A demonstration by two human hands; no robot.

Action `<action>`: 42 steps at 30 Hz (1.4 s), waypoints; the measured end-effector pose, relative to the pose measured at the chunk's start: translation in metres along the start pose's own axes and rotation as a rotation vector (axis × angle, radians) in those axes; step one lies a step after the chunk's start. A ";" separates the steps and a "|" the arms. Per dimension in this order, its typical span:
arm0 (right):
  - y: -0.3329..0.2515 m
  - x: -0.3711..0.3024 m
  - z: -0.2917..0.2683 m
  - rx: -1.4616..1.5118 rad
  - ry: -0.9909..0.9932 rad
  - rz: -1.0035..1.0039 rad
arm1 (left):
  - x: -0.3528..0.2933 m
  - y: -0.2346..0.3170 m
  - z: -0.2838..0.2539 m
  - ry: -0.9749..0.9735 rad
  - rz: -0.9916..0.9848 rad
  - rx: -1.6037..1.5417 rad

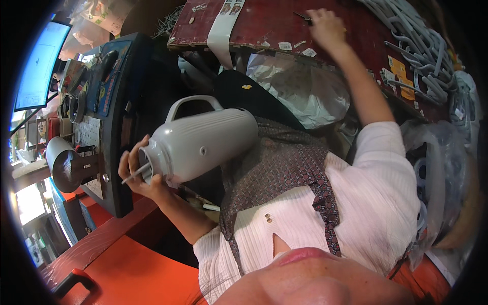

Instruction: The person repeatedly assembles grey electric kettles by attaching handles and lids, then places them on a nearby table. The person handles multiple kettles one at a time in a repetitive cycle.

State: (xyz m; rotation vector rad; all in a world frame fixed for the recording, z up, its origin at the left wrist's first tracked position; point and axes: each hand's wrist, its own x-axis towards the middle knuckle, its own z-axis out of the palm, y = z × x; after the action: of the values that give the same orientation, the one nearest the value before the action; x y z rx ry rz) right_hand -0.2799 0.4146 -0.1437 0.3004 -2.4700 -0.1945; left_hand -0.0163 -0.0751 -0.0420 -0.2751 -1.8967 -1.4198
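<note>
A grey plastic thermos jug (208, 142), ribbed along its side and fitted with a loop handle, lies tilted across my lap. Its round open mouth points left. My left hand (140, 175) grips the rim of that mouth, and a thin pale rod (136, 173) sticks out there between the fingers. Up on the dark red table, my right hand (327, 31) reaches out with its fingers apart. Beside those fingertips lies a small dark slim tool (302, 17), partly covered, so its kind is unclear.
Grey curved handle-like parts (424, 56) pile up at the table's right. A white label strip (223, 38) hangs over the table (274, 25) edge, above a clear plastic bag (300, 86). Left are a cluttered dark bench (119, 132), a lit screen (43, 66) and an orange surface (137, 269).
</note>
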 end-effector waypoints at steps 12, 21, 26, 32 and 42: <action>-0.129 0.037 -0.172 1.888 -0.939 -0.133 | 0.066 0.040 0.028 -0.404 0.424 0.149; -0.170 0.051 -0.261 0.464 0.208 -1.344 | 0.018 0.012 0.059 -0.819 -0.159 -0.319; -0.167 0.035 -0.291 0.220 0.096 -1.312 | 0.011 0.008 0.064 -0.900 -0.156 -0.368; -0.188 0.007 -0.278 0.181 -0.293 -1.242 | -0.002 0.020 0.091 -0.880 -0.024 -0.104; -0.124 -0.019 -0.281 0.537 -0.918 -0.709 | -0.038 0.050 0.127 -0.743 0.179 0.238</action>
State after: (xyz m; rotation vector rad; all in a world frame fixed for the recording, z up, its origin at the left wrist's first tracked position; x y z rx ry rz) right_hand -0.0720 0.2812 0.0405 1.6278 -3.1486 0.0792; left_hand -0.0156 0.0665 -0.0449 -0.9292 -2.5196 -1.0235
